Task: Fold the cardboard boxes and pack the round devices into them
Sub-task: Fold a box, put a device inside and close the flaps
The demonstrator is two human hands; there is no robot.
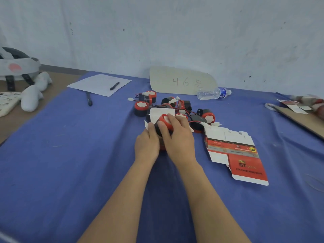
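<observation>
Two bare forearms reach up from the near edge of the blue-covered counter (70, 155) and meet at a half-formed box (160, 113). The left hand (147, 146) grips the box from its left side, fingers (151, 133) curled against the white card. The right hand (180, 139) lies over a round device (165, 124), its fingers (171, 131) curled round the red rim and black body. The device sits directly under the right fingertips and just right of the left ones, tilted, its red end towards the raised white flap. How far it is inside the box cannot be told, since the hands cover the opening.

The step looks like seating the device in the box. To do it well, the left fingers should hold the walls square so the mouth does not collapse. The right fingers should line the device up with the opening and press it in evenly, tucking in any wire before the flaps close.

Just beyond the fingertips lies a pile of other devices (185, 106). To the right of the right fingers waits a flat box (235, 151), not yet folded.
</observation>
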